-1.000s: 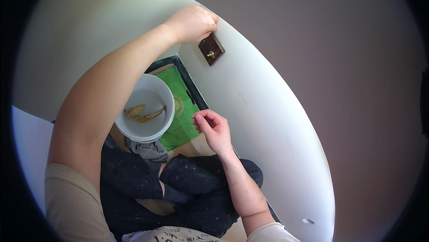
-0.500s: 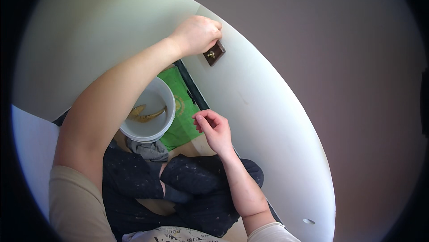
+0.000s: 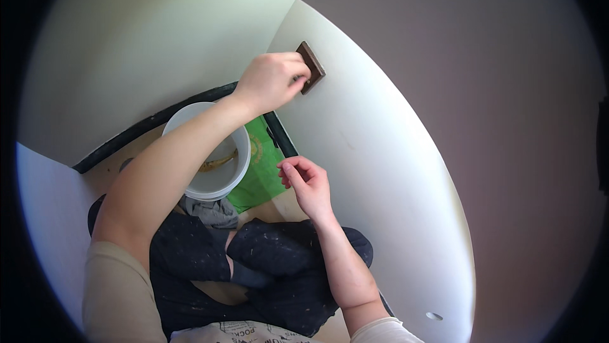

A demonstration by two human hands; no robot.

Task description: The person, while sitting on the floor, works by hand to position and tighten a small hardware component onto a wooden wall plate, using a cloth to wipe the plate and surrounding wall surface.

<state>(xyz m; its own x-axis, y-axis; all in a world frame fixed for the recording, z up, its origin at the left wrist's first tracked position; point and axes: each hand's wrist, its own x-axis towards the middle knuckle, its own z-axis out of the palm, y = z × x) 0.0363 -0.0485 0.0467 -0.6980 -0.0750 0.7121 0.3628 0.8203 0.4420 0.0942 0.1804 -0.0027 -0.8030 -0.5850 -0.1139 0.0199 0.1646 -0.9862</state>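
A dark brown square plate (image 3: 313, 64) is fixed on the pale curved wall. My left hand (image 3: 273, 80) is raised to it. Its fingers are closed at the plate's lower middle, around the place of a small brass knob, which they hide. Lower down, my right hand (image 3: 307, 186) hovers beside the wall above my knee, touching nothing. Its fingers are curled in with the thumb against them, and no object shows in it.
Below my left forearm stands a white bucket (image 3: 246, 164) with a curved yellow-brown piece inside, like a peel. Beside it lie a green bag (image 3: 259, 175) and a grey cloth (image 3: 216, 213). A dark skirting strip (image 3: 152, 121) follows the wall's foot. My crossed legs (image 3: 279, 248) fill the front.
My left hand has moved down from the plate's top corner to its lower middle, uncovering the upper part and hiding the brass knob. My right hand has hardly moved.
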